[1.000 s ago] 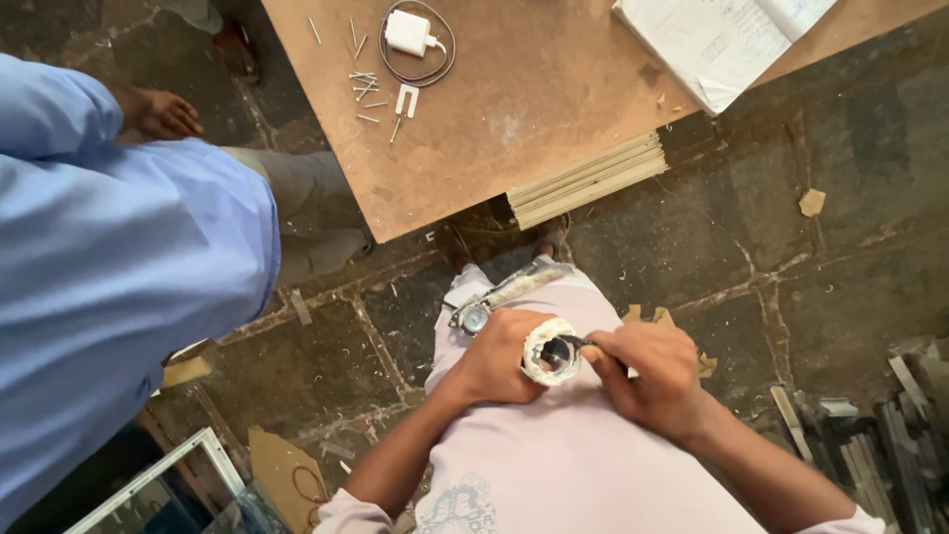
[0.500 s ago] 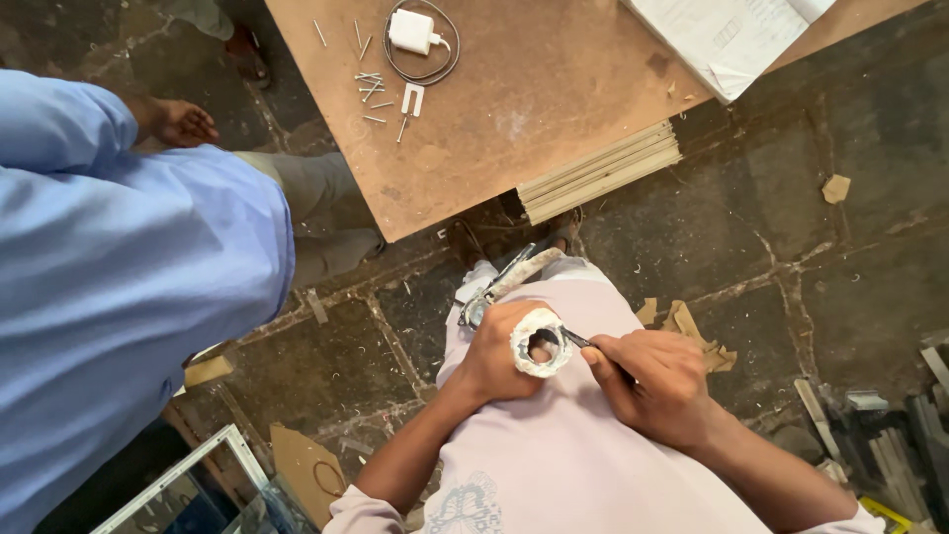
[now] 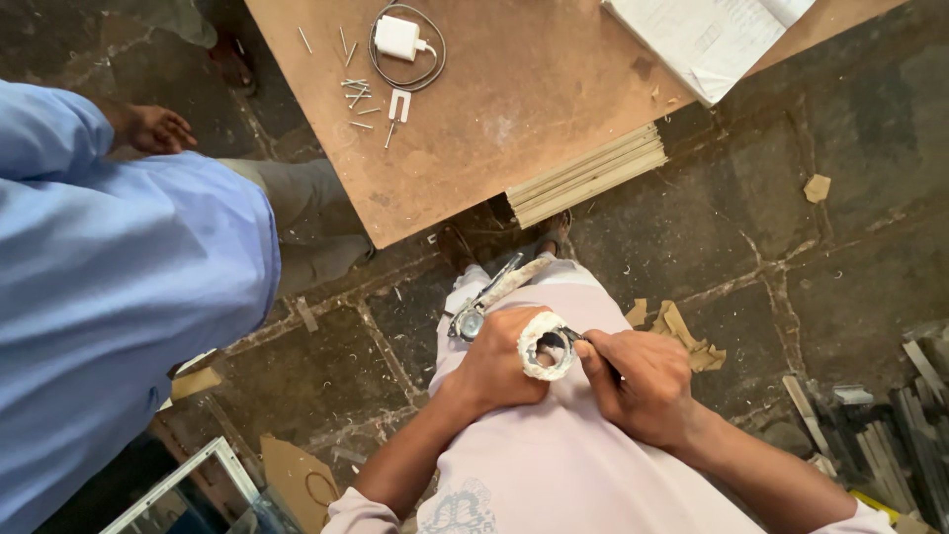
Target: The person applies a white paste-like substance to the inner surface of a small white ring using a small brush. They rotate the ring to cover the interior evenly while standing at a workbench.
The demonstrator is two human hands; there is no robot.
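Showing a white ring-shaped part (image 3: 545, 346) being held over the lap, its centre partly obscured by fingers. Left hand (image 3: 499, 362) is clasping it from 9 o'clock; right hand (image 3: 636, 381), clenched at 3 o'clock, is pressing a thin, hard-to-identify tool (image 3: 576, 338) into it. At 12 o'clock: wooden board (image 3: 514, 89), charger (image 3: 400, 38).

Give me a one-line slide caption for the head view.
Left hand grips a white ring while right hand pokes a thin tool into it, beside a board.
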